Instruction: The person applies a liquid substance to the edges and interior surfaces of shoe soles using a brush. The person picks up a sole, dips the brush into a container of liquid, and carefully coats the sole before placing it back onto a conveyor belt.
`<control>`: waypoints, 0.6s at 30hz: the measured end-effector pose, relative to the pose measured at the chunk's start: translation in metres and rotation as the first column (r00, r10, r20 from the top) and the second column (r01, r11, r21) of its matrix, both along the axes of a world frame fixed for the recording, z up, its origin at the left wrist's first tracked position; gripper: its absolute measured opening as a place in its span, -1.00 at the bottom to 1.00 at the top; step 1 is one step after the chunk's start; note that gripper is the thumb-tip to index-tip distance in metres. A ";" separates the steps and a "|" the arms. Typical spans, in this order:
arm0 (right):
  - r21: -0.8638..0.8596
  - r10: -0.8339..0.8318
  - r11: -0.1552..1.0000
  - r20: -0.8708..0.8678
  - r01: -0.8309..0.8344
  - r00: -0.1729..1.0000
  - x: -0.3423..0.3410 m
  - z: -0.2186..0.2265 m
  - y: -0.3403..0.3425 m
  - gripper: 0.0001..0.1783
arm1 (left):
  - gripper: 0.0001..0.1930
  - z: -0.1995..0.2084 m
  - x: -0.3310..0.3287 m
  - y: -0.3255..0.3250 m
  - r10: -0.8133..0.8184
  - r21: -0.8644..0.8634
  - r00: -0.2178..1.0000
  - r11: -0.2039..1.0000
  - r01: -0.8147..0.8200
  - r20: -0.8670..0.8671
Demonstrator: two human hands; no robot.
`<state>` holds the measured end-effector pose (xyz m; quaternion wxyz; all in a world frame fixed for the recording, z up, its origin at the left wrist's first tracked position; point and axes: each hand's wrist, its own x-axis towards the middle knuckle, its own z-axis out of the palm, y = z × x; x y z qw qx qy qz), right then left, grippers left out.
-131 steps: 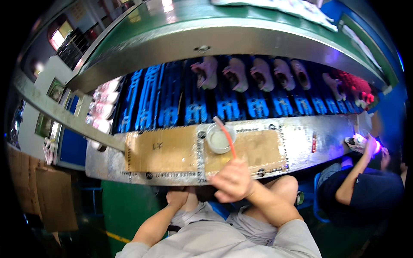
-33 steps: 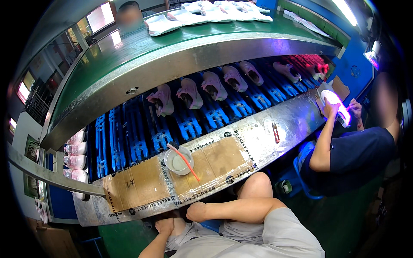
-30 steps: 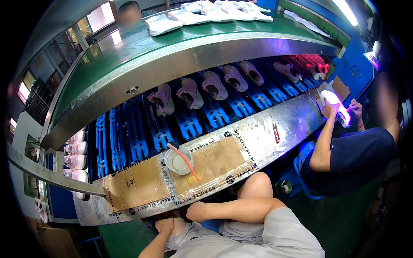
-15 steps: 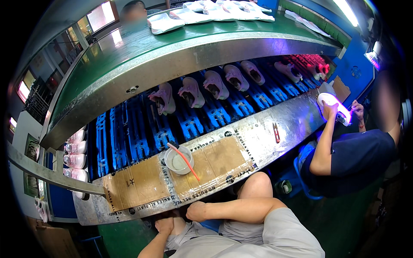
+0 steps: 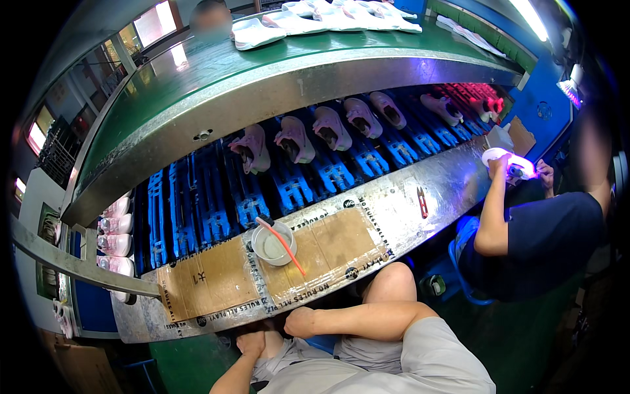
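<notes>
My right hand [image 5: 300, 323] is closed in a loose fist by my lap, just below the bench's near edge. My left hand [image 5: 251, 343] rests at my left leg, its fingers mostly hidden. Neither hand touches anything on the bench. Nearest to them on the bench are two brown cardboard sheets [image 5: 213, 284], taped down along their edges. A clear round tub [image 5: 268, 248] of pale liquid stands where the sheets meet. Across it lies a brush [image 5: 283, 243] with a thin red handle and a dark head.
Pink shoes [image 5: 296, 139] sit in a row on a conveyor with blue slats [image 5: 252, 207]. Red-handled snips [image 5: 422, 203] lie on the metal bench. At right, a co-worker [image 5: 538, 230] holds a shoe [image 5: 515, 165] under violet light. White shoe parts [image 5: 256, 34] rest on the green upper belt [image 5: 197, 75].
The co-worker has turned and tilted the shoe. The white parts on the upper belt have shifted slightly right. My hands have stayed in place.
</notes>
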<state>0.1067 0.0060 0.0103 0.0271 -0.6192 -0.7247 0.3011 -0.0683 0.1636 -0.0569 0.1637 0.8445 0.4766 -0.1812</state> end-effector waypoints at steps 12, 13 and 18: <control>0.007 0.001 1.000 -0.003 -0.001 1.000 -0.001 -0.006 0.000 -0.75 | -0.21 -0.004 -0.002 0.002 0.012 -0.017 1.000 1.000 -0.012 -0.012; 0.006 -0.005 1.000 -0.005 0.005 1.000 -0.001 -0.006 0.000 -0.75 | -0.21 -0.005 -0.002 0.003 0.012 -0.018 1.000 1.000 -0.012 -0.012; 0.007 0.000 1.000 0.000 0.000 1.000 0.000 -0.003 0.000 -0.75 | -0.20 -0.006 -0.003 0.003 0.017 -0.027 0.999 0.999 -0.019 -0.047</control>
